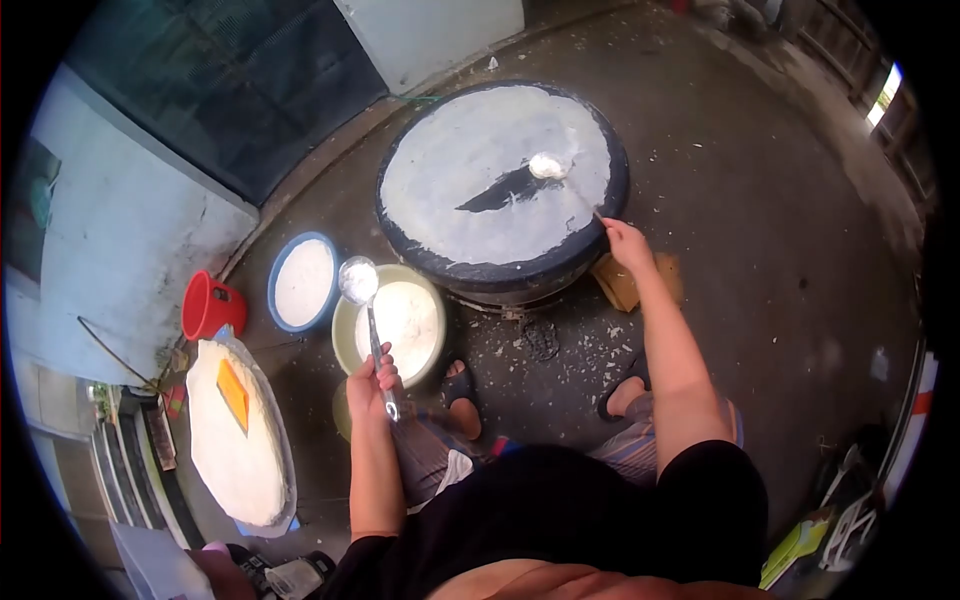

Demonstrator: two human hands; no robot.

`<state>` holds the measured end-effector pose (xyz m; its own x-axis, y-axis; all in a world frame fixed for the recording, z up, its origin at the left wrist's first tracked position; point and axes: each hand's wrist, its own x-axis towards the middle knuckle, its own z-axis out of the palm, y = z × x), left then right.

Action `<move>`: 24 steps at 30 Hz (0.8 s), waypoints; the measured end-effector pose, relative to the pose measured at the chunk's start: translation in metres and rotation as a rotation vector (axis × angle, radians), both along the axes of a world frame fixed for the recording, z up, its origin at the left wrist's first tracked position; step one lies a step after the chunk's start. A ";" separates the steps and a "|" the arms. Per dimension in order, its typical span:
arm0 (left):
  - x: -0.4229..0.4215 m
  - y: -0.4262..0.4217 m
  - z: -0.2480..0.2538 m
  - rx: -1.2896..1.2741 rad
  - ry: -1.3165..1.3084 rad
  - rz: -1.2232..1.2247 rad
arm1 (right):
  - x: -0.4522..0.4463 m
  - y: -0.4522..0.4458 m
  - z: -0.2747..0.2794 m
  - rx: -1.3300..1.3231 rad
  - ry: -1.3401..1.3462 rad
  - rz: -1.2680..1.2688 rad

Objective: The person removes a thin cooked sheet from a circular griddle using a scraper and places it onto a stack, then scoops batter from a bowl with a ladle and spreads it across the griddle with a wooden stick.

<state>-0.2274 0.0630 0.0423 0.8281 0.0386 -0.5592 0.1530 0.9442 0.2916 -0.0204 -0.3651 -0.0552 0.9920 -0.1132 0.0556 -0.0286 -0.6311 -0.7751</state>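
In my left hand (pixel 372 380) is a metal ladle (pixel 374 330), its bowl coated with white stuff and raised over the near-side basin. That cream basin (pixel 338 335) holds a white, batter-like mass. My right hand (pixel 628 245) grips the thin handle of a long-handled tool (pixel 582 198). Its far end is covered by a white lump (pixel 546 166), low over or touching the big round black griddle (pixel 520 280). A thin white layer (pixel 450 150) covers most of the griddle, and a dark bare strip shows beside the lump.
A blue-rimmed basin (pixel 273 285) of white material and a red bucket (pixel 212 305) stand at the left. Nearer is a stack of pale round sheets (pixel 235 480) with a yellow-orange piece (pixel 234 395) on top. Cardboard (pixel 615 285) lies beside the griddle, and white scraps dot the floor.
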 end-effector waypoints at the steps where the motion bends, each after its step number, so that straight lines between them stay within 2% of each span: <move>1: -0.001 -0.001 0.002 -0.032 0.000 0.001 | -0.006 0.013 0.013 -0.047 0.020 0.007; 5: -0.003 -0.001 0.001 -0.024 -0.010 -0.013 | -0.023 0.011 0.044 -0.074 0.078 0.095; 6: -0.005 0.000 -0.001 -0.007 -0.024 -0.028 | -0.022 0.007 0.032 -0.079 0.075 0.099; 8: -0.009 0.000 -0.003 0.007 -0.035 -0.035 | -0.020 0.002 -0.004 0.017 0.034 -0.145; 9: -0.009 -0.001 -0.002 0.019 -0.032 -0.044 | -0.029 0.019 0.010 0.069 0.090 -0.151; 10: -0.008 -0.002 -0.001 0.032 -0.029 -0.053 | -0.027 0.032 0.000 0.106 0.045 -0.057; 12: -0.008 -0.002 0.000 0.019 -0.025 -0.066 | -0.026 0.059 -0.005 -0.012 0.055 -0.009; 13: -0.007 -0.002 0.001 0.007 -0.023 -0.081 | -0.034 0.072 0.020 -0.074 0.112 -0.021; 16: -0.008 -0.001 0.001 0.012 -0.015 -0.097 | -0.036 0.070 0.031 -0.116 0.090 0.112; 17: -0.010 -0.001 0.002 0.036 -0.018 -0.106 | -0.032 0.061 0.016 -0.051 0.083 0.109; 18: -0.010 0.001 -0.001 0.032 -0.019 -0.102 | -0.047 0.058 0.049 0.248 0.300 0.063; 20: -0.012 0.004 -0.005 0.105 -0.049 -0.146 | -0.048 0.046 0.011 0.471 0.287 -0.180; 22: -0.011 0.004 -0.002 0.155 -0.042 -0.155 | -0.059 0.062 -0.001 0.403 0.138 -0.167; 23: -0.010 0.002 0.001 0.211 -0.034 -0.171 | -0.064 0.074 -0.002 0.257 0.056 -0.120; 24: -0.010 0.000 0.003 0.211 -0.030 -0.170 | -0.067 0.087 0.002 0.293 0.127 -0.099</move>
